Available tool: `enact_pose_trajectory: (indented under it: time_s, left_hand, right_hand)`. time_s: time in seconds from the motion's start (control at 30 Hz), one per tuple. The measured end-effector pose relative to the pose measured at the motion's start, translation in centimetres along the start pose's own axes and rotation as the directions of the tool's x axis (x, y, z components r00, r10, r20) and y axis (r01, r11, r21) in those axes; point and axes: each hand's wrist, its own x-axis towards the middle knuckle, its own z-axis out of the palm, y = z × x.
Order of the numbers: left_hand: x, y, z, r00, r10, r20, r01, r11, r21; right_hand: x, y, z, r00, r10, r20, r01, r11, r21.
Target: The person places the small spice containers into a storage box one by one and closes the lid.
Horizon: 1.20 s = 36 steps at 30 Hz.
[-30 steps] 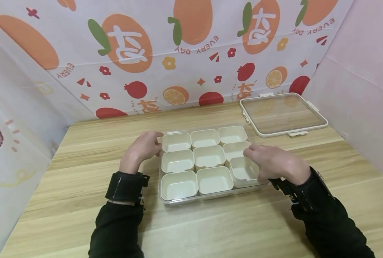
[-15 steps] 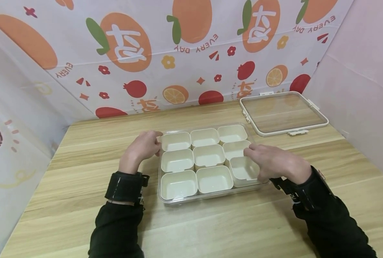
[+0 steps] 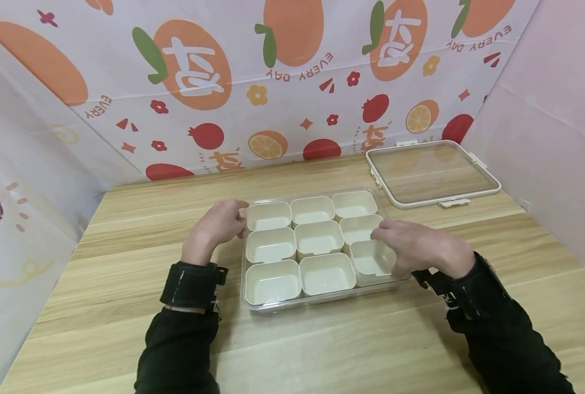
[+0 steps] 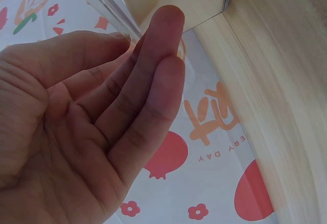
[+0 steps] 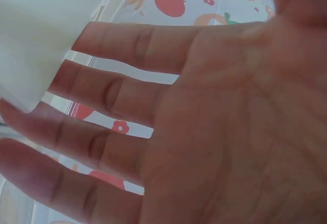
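Note:
A clear tray (image 3: 292, 302) on the wooden table holds rows of small cream boxes. My right hand (image 3: 422, 249) grips the front right cream box (image 3: 372, 258) by its right side, thumb near and fingers far. This box stands a little higher than its row and overlaps the box behind it. In the right wrist view, the long fingers (image 5: 110, 94) lie against the cream wall. My left hand (image 3: 217, 227) is at the tray's far left corner, its fingertips touching the rim, fingers gently bent. The left wrist view shows the fingers (image 4: 166, 35) in front of the clear wall.
A clear lid (image 3: 432, 174) with a cream frame and clips lies flat at the back right, just beyond the tray. Behind the wooden table (image 3: 139, 262) hangs a fruit-printed cloth (image 3: 292, 98). Plain pale cloth (image 3: 558, 126) closes the right side.
Both hands, the tray and the cream boxes stay almost still. The right hand and the box it holds shift by a hair at most.

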Motion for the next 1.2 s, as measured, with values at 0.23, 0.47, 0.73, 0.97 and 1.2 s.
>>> enact_pose_trajectory:
  time_s: [0.23,0.47,0.73,0.97,1.2]
  left_hand:
    - [-0.01,-0.02,-0.02,1.000,0.001,-0.006,-0.001,1.000,-0.006]
    - [0.07,-0.07,0.02,1.000,0.003,0.001,-0.003,1.000,-0.008]
    - [0.08,-0.13,0.02,1.000,0.007,0.004,-0.007,1.000,-0.015]
    - [0.02,-0.17,0.07,1.000,0.013,0.002,-0.013,1.000,-0.015]
    - [-0.06,-0.13,0.09,1.000,0.010,-0.005,-0.010,1.000,-0.017]
  right_hand:
    - [0.26,-0.14,0.14,0.999,-0.051,0.001,0.051,0.998,0.022]
    - [0.42,-0.14,0.39,0.995,-0.098,-0.010,0.099,0.995,0.007]
    - [0.46,-0.10,0.48,0.993,-0.111,-0.035,0.111,0.994,0.002]
    - [0.26,-0.02,0.38,0.986,-0.157,-0.051,0.158,0.987,0.009]
    - [0.31,-0.25,0.63,0.988,-0.147,-0.049,0.146,0.989,-0.015]
